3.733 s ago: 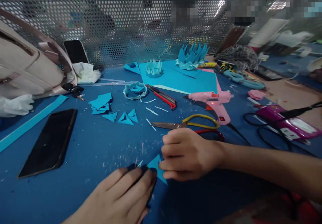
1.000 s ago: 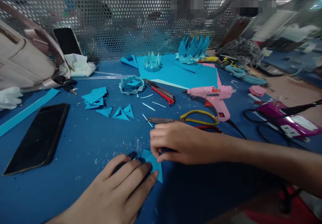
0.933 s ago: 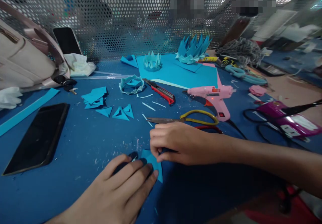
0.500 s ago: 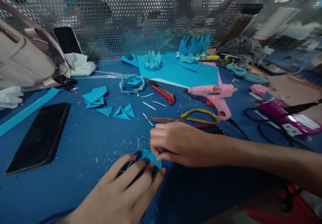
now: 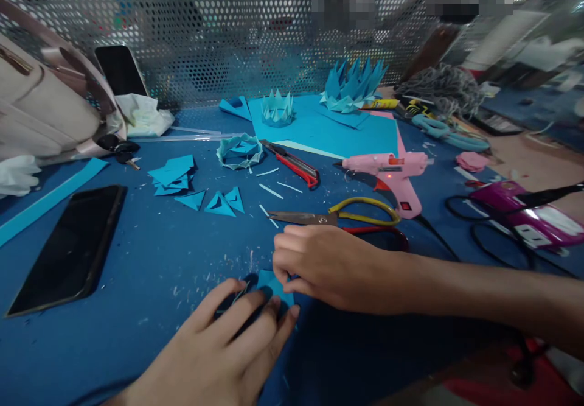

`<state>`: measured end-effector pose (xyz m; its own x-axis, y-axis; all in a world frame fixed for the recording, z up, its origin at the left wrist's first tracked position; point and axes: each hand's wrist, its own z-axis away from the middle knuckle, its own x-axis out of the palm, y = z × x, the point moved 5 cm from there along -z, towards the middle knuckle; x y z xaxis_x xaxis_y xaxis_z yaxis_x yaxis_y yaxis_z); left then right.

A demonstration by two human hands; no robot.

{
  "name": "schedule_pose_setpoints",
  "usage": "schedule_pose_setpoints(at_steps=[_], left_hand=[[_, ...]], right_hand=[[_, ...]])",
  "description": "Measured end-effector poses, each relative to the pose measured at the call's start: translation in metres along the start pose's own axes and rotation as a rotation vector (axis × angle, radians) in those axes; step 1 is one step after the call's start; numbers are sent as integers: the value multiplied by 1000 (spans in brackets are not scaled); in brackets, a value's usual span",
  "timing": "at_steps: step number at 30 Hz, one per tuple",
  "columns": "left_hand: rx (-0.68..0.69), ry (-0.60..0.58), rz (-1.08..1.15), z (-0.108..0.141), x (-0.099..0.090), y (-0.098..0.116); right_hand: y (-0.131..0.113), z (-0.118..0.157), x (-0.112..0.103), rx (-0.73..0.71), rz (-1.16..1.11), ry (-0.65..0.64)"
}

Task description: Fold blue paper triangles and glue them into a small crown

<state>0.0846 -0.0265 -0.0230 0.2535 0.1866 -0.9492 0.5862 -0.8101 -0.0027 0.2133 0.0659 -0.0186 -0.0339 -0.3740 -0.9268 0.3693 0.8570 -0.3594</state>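
**Both hands meet over a folded piece of blue paper on the worktop**

The fingers of the left hand lie slightly spread, their tips over the near side of the folded piece. The fingers of the right hand are curled narrow at its right edge; whether they pinch it, I cannot tell. The piece lies flat, partly hidden by both hands.

Just beyond the right hand are scissors with one yellow and one red handle, blades pointing left. Thin white strips lie near their tips. Farther left are small blue triangles and a pile of blue pieces; a dark phone lies left of these.

Beyond the strips sit a red cutter and a pale blue paper ring. A pink glue gun lies to the right. At the far side, a small spiky crown and a larger one stand on blue sheets.
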Motion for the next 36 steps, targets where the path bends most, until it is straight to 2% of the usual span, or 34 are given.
schedule_pose_setpoints(at_steps=[17, 24, 36], left_hand=[[-9, -2, 51, -3, 0, -3], [-4, -24, 113, -5, -2, -11], [26, -15, 102, -3, -3, -10]], right_hand=[[0, -1, 6, -47, 65, 29], [0, 0, 6, -56, 49, 26], [0, 0, 5, -66, 35, 45]])
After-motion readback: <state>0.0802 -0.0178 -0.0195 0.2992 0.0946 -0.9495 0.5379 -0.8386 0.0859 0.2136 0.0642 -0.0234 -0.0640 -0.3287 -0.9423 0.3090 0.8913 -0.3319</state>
